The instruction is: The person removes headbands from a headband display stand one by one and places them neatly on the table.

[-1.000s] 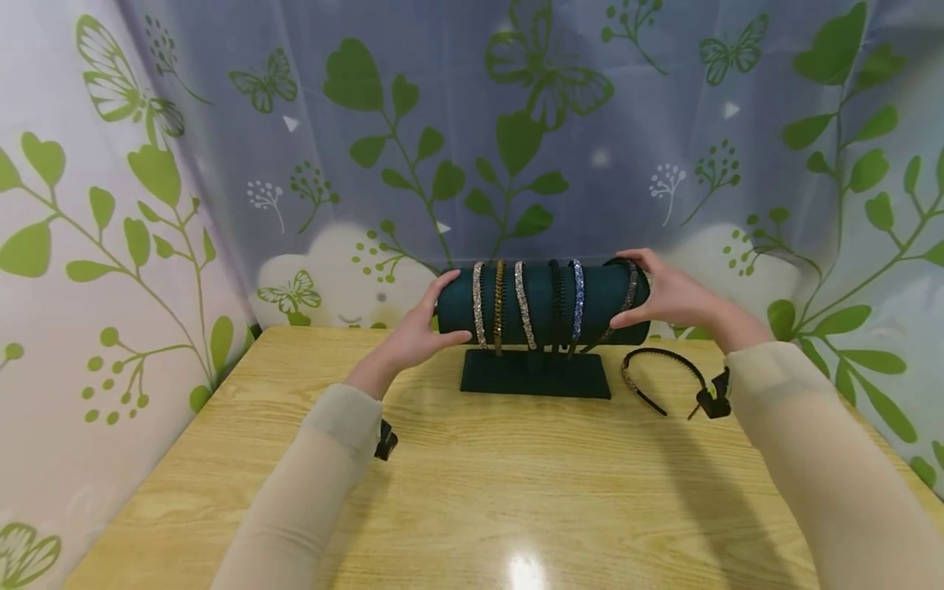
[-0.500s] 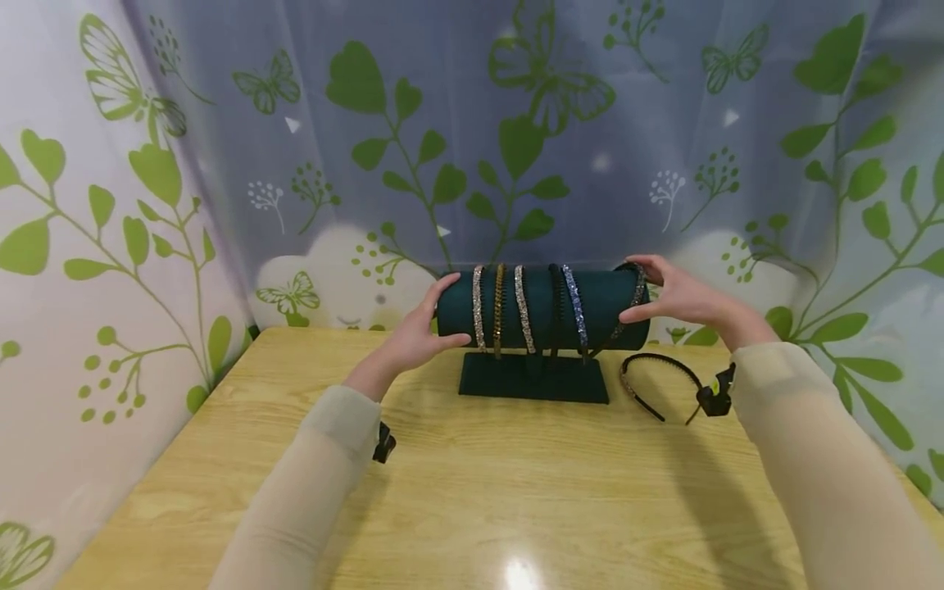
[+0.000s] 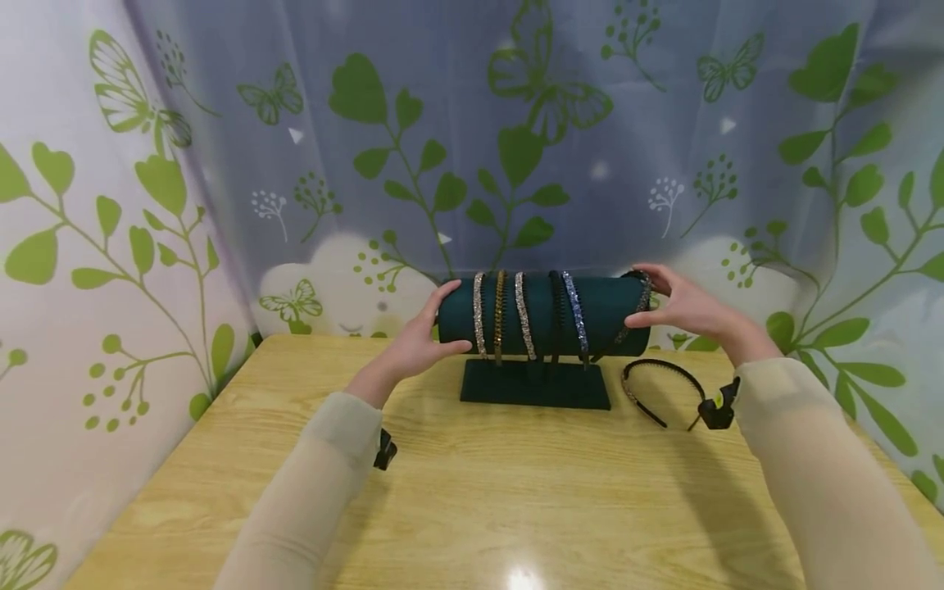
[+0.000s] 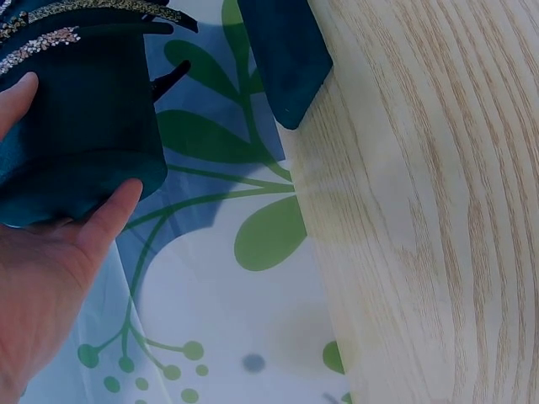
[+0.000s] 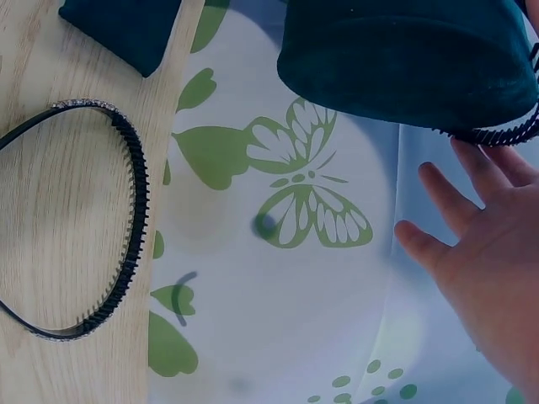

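A dark green velvet headband stand (image 3: 605,299), a horizontal roll on a flat base, stands near the table's far edge. My left hand (image 3: 416,344) grips the roll's left end, thumb in front and fingers behind; the left wrist view shows the thumb at its rim. At the right end, my right hand (image 3: 686,311) pinches a dark glittery headband (image 3: 646,295) between thumb and fingers. Its toothed inner side (image 5: 505,135) shows past the roll's end in the right wrist view. Between the hands, several headbands sit on the roll, including a gold one (image 3: 499,315) and a blue one (image 3: 574,310).
A loose black toothed headband (image 3: 667,364) with a glittery section lies on the wooden table (image 3: 472,492), right of the stand's base (image 3: 534,393). Behind the table hangs a curtain (image 3: 310,197) printed with leaves and butterflies.
My right hand and its headband have shifted slightly right, toward the roll's end. The blue headband's top has moved left, so it leans the other way. My left hand keeps its grip.
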Action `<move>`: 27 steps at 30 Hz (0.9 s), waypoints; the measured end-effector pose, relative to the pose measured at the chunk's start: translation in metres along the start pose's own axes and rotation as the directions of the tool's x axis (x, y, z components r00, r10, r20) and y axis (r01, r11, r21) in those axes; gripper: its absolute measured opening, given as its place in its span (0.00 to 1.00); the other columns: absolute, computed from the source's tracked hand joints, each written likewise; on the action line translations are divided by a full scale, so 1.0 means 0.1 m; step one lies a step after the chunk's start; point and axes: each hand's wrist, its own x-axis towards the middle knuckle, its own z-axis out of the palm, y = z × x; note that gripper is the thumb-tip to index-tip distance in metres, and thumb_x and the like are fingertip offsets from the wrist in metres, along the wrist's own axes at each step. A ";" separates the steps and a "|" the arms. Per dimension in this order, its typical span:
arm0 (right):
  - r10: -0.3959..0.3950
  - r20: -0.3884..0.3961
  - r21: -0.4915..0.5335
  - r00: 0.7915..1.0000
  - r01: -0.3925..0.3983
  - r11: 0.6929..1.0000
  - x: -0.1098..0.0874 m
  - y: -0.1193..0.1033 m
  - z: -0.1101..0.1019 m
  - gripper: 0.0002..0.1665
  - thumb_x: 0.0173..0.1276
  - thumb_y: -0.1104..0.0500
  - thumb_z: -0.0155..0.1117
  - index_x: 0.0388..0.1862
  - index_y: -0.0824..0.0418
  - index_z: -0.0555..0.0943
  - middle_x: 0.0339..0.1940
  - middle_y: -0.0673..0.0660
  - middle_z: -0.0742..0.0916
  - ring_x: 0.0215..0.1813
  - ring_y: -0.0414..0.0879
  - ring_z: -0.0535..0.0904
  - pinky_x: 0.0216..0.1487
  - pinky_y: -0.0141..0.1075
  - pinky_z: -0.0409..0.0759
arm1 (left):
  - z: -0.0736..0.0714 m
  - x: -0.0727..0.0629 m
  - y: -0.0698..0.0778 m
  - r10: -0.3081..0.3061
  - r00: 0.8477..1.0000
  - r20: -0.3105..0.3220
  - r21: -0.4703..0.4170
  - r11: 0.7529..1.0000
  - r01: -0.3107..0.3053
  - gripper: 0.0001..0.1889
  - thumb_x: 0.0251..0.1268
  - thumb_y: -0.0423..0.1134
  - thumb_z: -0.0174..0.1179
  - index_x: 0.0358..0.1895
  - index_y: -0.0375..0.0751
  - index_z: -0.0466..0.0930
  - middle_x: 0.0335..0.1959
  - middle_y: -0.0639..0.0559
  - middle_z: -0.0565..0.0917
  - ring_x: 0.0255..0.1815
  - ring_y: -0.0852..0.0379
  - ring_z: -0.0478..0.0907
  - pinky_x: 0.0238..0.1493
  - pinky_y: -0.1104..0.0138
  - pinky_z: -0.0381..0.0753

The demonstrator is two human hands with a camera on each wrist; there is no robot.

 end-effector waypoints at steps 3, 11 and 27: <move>-0.007 -0.008 0.017 1.000 0.007 1.000 -0.04 0.01 0.01 0.59 0.62 0.58 0.72 0.79 0.63 0.43 0.77 0.70 0.47 0.76 0.67 0.43 0.68 0.63 0.48 | 0.00 -0.01 -0.01 -0.007 1.000 0.000 0.014 1.000 0.007 0.48 0.64 0.44 0.67 0.76 0.70 0.41 0.74 0.39 0.56 0.70 0.34 0.59 0.59 0.43 0.69; -0.023 -0.036 0.045 0.999 0.024 0.999 -0.14 0.11 0.04 0.58 0.63 0.58 0.71 0.79 0.62 0.43 0.78 0.69 0.47 0.76 0.68 0.42 0.68 0.65 0.47 | 0.00 -0.01 -0.01 -0.020 1.000 0.008 0.025 0.999 0.020 0.48 0.64 0.47 0.66 0.76 0.72 0.39 0.77 0.41 0.49 0.71 0.34 0.58 0.61 0.42 0.65; -0.011 -0.168 0.061 0.986 0.021 0.998 -0.41 0.52 0.24 0.62 0.59 0.58 0.75 0.79 0.63 0.43 0.76 0.72 0.51 0.74 0.70 0.46 0.64 0.68 0.51 | 0.00 -0.01 0.01 -0.018 1.000 0.007 -0.002 1.000 0.018 0.47 0.64 0.45 0.66 0.76 0.72 0.40 0.76 0.40 0.53 0.71 0.35 0.56 0.59 0.42 0.67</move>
